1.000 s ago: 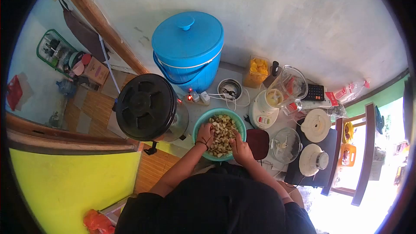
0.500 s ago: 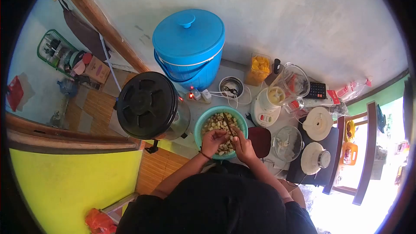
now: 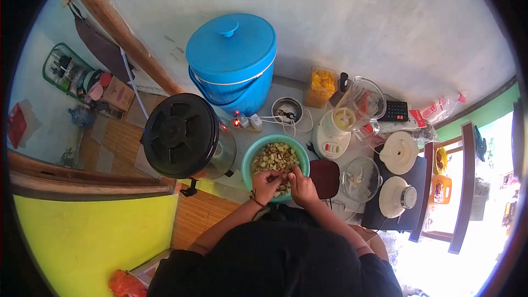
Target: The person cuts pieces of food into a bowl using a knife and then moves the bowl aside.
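A teal bowl [image 3: 248,157] full of pale chopped fruit pieces [image 3: 275,157] stands on the counter in front of me. Both hands meet over its near rim. My left hand [image 3: 265,183] is curled around a small fruit piece at its fingertips. My right hand [image 3: 301,187] is closed right beside it, thumb up, touching the same spot. The thin knife it grips is almost wholly hidden by the fingers.
Left of the bowl stands a black-lidded metal urn [image 3: 181,135], behind it a blue lidded bucket [image 3: 231,58]. A power strip [image 3: 245,122], a white blender [image 3: 338,129], a tub of yellow fruit [image 3: 322,85], lids, a calculator [image 3: 397,111] and a dark red board [image 3: 325,179] crowd the right side.
My hands drew back from the middle of the bowl to its near rim and came together. The knife blade that lay across the bowl half a second ago is no longer visible.
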The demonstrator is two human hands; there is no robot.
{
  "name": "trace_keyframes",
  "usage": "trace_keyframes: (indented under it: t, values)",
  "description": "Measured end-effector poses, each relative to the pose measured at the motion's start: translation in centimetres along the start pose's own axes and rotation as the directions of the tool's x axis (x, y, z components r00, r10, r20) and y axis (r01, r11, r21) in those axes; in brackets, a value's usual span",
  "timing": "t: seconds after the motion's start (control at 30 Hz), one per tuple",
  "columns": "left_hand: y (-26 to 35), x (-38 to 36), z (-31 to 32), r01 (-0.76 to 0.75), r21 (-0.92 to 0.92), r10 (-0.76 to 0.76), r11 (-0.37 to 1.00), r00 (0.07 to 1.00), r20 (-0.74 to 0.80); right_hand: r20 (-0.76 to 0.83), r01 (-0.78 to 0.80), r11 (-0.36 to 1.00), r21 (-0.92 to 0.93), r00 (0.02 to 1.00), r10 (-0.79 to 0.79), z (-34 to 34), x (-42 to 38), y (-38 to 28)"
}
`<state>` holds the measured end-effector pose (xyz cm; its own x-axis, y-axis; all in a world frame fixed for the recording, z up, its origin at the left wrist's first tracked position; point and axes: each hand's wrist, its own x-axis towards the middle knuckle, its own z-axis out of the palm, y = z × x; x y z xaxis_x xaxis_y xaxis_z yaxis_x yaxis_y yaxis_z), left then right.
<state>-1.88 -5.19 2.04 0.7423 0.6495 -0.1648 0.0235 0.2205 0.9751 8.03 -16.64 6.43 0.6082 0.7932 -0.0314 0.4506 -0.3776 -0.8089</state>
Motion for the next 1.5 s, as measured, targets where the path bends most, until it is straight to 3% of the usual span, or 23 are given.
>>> trace_keyframes:
  t: [0.1,0.2,0.3,0.4,0.5,0.6,0.8,0.9,1.2,1.5]
  values:
    - [1.5,-0.9,0.7,0.054,0.01,-0.054,0.999,0.997,0.06,0.027,-0.078,0.997,-0.018,0.997,0.078,0.7,0.7,1.3]
    - [-0.1,-0.6,0.8,0.032,0.107,-0.035,0.994,0.999,0.023,-0.003,-0.073,0.99,0.12,0.997,0.074,0.5,1.4,2.0]
    - [0.0,0.3,0.4,0.055,0.048,-0.052,0.997,0.996,-0.077,-0.007,-0.081,0.993,0.087,0.997,0.081,0.2,1.3,1.8]
    - [0.8,0.4,0.4,0.068,-0.151,-0.086,0.986,0.989,-0.12,0.009,0.024,0.985,0.173,1.0,-0.026,-0.8,0.7,-0.1]
    - [0.5,0.4,0.5,0.116,-0.165,-0.134,0.979,0.986,-0.101,0.112,-0.013,0.992,0.128,0.994,-0.002,-1.1,0.7,-0.6]
    - [0.2,0.2,0.6,0.093,-0.02,-0.095,0.995,0.99,-0.1,0.141,-0.027,0.985,0.171,0.99,0.003,-0.9,0.6,0.2]
    - [-1.8,-0.1,0.6,0.143,-0.182,-0.165,0.973,0.98,-0.108,0.141,0.005,1.0,0.018,0.99,-0.007,0.2,0.4,1.7]
    - [-0.9,-0.4,0.1,0.323,-0.211,-0.35,0.922,0.931,-0.105,0.213,-0.077,0.996,-0.043,0.973,0.084,0.5,0.5,1.6]
    - [-0.8,-0.8,0.3,0.451,-0.36,-0.515,0.817,0.851,-0.103,0.224,-0.074,0.953,-0.293,0.964,0.144,0.9,0.4,0.0]
    - [-2.8,-1.1,0.3,0.533,-0.39,-0.572,0.751,0.82,0.018,0.173,-0.142,0.923,-0.358,0.961,0.216,1.5,0.6,0.4]
